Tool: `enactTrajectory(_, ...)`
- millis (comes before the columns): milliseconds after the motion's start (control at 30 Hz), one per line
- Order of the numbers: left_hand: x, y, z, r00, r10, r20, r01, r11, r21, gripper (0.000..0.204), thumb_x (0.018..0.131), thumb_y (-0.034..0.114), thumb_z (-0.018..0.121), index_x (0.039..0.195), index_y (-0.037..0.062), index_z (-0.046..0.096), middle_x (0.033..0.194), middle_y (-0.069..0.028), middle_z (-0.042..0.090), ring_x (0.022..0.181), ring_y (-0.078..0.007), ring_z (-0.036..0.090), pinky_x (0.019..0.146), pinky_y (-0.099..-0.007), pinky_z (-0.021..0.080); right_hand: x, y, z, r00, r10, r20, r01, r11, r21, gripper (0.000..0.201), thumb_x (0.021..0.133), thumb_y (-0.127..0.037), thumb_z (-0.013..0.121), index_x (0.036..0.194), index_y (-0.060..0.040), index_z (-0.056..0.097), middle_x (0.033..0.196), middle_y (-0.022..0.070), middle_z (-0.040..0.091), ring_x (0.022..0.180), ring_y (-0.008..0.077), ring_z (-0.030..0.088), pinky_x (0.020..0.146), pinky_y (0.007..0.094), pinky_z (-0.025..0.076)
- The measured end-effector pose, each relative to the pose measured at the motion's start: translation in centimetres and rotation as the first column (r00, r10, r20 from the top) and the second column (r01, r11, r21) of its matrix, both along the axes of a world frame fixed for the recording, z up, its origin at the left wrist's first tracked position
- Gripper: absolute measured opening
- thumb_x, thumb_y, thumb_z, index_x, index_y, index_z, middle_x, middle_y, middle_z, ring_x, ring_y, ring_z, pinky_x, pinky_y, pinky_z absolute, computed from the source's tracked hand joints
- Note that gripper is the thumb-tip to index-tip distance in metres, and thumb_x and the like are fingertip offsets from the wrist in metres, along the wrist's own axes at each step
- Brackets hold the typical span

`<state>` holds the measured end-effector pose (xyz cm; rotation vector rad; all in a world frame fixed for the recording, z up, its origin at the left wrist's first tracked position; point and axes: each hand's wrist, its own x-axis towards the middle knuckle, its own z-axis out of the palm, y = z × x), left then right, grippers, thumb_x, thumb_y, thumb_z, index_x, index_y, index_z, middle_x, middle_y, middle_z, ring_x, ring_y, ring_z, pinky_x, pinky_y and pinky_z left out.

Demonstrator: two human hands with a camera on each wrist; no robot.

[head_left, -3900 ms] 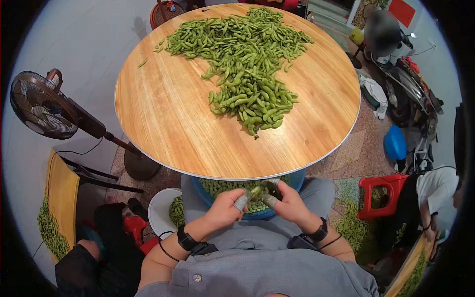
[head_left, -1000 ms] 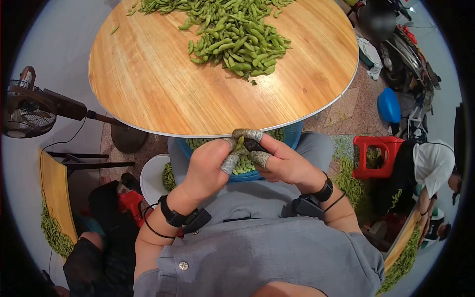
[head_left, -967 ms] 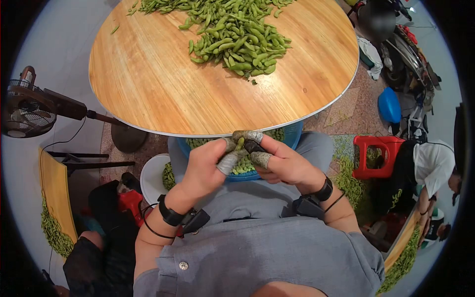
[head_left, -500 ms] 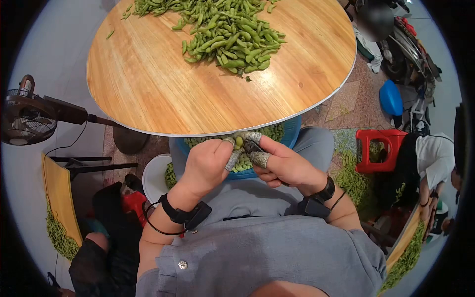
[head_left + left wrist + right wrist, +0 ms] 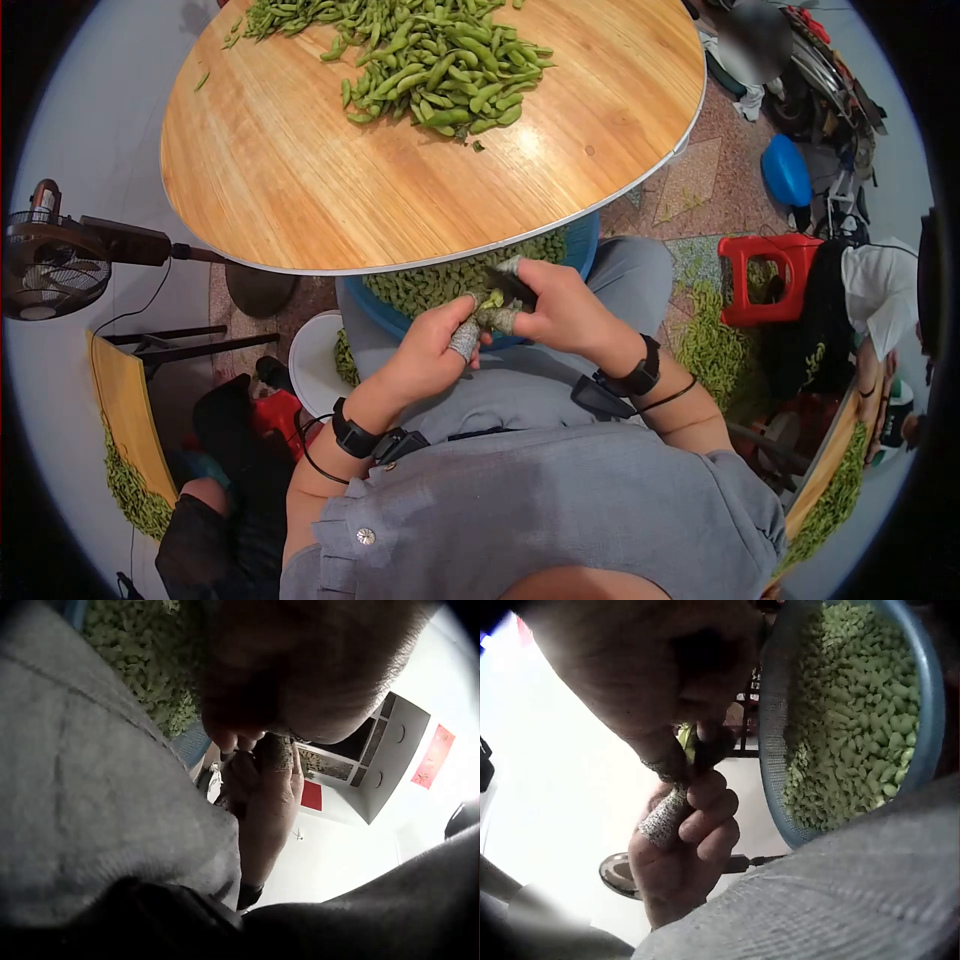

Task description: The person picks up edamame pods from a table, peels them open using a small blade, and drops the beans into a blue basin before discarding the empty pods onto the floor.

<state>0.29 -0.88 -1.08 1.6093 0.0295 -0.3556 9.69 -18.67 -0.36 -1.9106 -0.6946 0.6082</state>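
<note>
In the head view my left hand (image 5: pixel 430 345) and right hand (image 5: pixel 562 305) meet over a blue mesh basket (image 5: pixel 588 245) at the lap. Both pinch a small green edamame pod (image 5: pixel 492 299) between thumb and fingers; the fingertips hide part of it. Grey, speckled tape wraps several fingertips, and a dark wrap covers a right fingertip. The right wrist view shows the pod (image 5: pixel 688 742) between the right fingertips, with the left hand (image 5: pixel 679 862) right against them. Shelled green beans (image 5: pixel 855 712) fill much of the basket.
A heap of unshelled pods (image 5: pixel 440 75) lies on the round wooden table (image 5: pixel 300 190), whose edge overhangs the basket. A white bucket (image 5: pixel 312 365) with pods stands left, near a floor fan (image 5: pixel 60 255). To the right are a red stool (image 5: pixel 735 310), scattered pods (image 5: pixel 710 350) and another person's arm (image 5: pixel 865 385).
The head view has shifted, and more of the basket's beans show now. Both hands stay together at the pod; the right index finger has lifted farther from the thumb.
</note>
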Motion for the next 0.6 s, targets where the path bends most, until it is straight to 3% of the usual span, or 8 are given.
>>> enactTrajectory(67, -0.1, 0.3, 0.1, 0.999, -0.028, -0.029, 0.028, 1.000, 0.011, 0.013, 0.081, -0.006, 0.040, 0.088, -0.0010, 0.050, 0.076, -0.0060, 0.058, 0.060, -0.0127, 0.057, 0.054, -0.0269, 0.047, 0.0, 0.1, -0.7, 0.969, 0.112, 0.222, -0.109, 0.994, -0.024, 0.030, 0.069, -0.016, 0.068, 0.089, 0.0007, 0.053, 0.077, 0.0190, 0.058, 0.071, 0.0355, 0.059, 0.064, 0.0402, 0.048)
enactTrajectory(167, -0.4, 0.5, 0.0, 0.996, -0.079, -0.027, 0.081, 0.994, 0.076, 0.014, 0.080, -0.007, 0.041, 0.088, -0.0005, 0.050, 0.077, -0.0064, 0.059, 0.060, -0.0137, 0.056, 0.054, -0.0276, 0.047, -0.3, 0.1, -1.6, 0.934, 0.183, 0.306, -0.151, 0.981, -0.124, 0.029, 0.066, -0.017, 0.069, 0.084, 0.0002, 0.053, 0.077, 0.0205, 0.057, 0.075, 0.0392, 0.057, 0.067, 0.0444, 0.047)
enactTrajectory(333, -1.0, 0.6, -1.3, 0.992, -0.112, 0.063, 0.097, 0.973, 0.208, 0.017, 0.079, -0.009, 0.040, 0.089, 0.0003, 0.051, 0.079, -0.0066, 0.059, 0.059, -0.0136, 0.056, 0.054, -0.0281, 0.046, -0.7, 0.6, -3.4, 0.922, 0.148, 0.357, -0.124, 0.988, -0.090, 0.026, 0.066, -0.017, 0.067, 0.080, 0.0000, 0.053, 0.076, 0.0213, 0.056, 0.073, 0.0392, 0.057, 0.066, 0.0450, 0.047)
enactTrajectory(400, -1.1, 0.7, -1.0, 0.994, 0.024, -0.109, -0.015, 0.996, 0.083, 0.015, 0.082, -0.007, 0.041, 0.090, 0.0000, 0.051, 0.079, -0.0061, 0.059, 0.060, -0.0121, 0.055, 0.053, -0.0274, 0.046, 0.1, 0.5, -4.5, 0.926, 0.134, 0.352, -0.122, 0.991, -0.056, 0.026, 0.067, -0.016, 0.067, 0.081, 0.0000, 0.053, 0.076, 0.0216, 0.056, 0.074, 0.0392, 0.057, 0.066, 0.0447, 0.047)
enactTrajectory(433, -1.2, 0.8, -1.1, 0.994, 0.027, -0.108, -0.018, 0.996, 0.086, 0.015, 0.082, -0.007, 0.041, 0.090, 0.0000, 0.051, 0.079, -0.0061, 0.059, 0.060, -0.0121, 0.055, 0.053, -0.0274, 0.046, 0.4, 0.4, -5.1, 0.922, 0.068, 0.381, -0.056, 0.998, -0.043, 0.024, 0.067, -0.014, 0.066, 0.080, -0.0003, 0.053, 0.073, 0.0204, 0.055, 0.070, 0.0388, 0.057, 0.063, 0.0432, 0.047)
enactTrajectory(500, -1.6, 1.0, -1.5, 0.966, 0.097, -0.241, -0.129, 0.984, -0.121, 0.011, 0.085, -0.004, 0.043, 0.091, -0.0002, 0.052, 0.078, -0.0063, 0.059, 0.059, -0.0113, 0.055, 0.053, -0.0270, 0.046, 1.2, -0.1, -5.5, 0.936, 0.025, 0.351, 0.010, 0.995, -0.098, 0.020, 0.068, -0.011, 0.066, 0.081, -0.0016, 0.053, 0.074, 0.0188, 0.056, 0.069, 0.0377, 0.057, 0.060, 0.0410, 0.046)
enactTrajectory(533, -1.7, 1.2, -1.6, 0.966, 0.100, -0.238, -0.131, 0.984, -0.118, 0.011, 0.085, -0.004, 0.043, 0.091, -0.0002, 0.052, 0.078, -0.0063, 0.059, 0.059, -0.0113, 0.055, 0.053, -0.0270, 0.046, 1.1, -0.2, -5.5, 0.935, 0.027, 0.353, 0.007, 0.995, -0.095, 0.020, 0.068, -0.011, 0.066, 0.081, -0.0016, 0.053, 0.074, 0.0188, 0.056, 0.069, 0.0377, 0.057, 0.060, 0.0410, 0.046)
enactTrajectory(600, -2.0, 1.5, -1.9, 0.969, 0.140, -0.203, -0.148, 0.989, -0.026, 0.011, 0.087, -0.001, 0.044, 0.090, 0.0005, 0.055, 0.073, -0.0049, 0.060, 0.058, -0.0106, 0.055, 0.052, -0.0264, 0.046, 0.4, -0.4, -5.0, 0.834, -0.001, 0.551, 0.037, 0.998, -0.054, 0.019, 0.068, -0.009, 0.066, 0.083, -0.0021, 0.056, 0.080, 0.0185, 0.057, 0.070, 0.0367, 0.056, 0.059, 0.0394, 0.045)
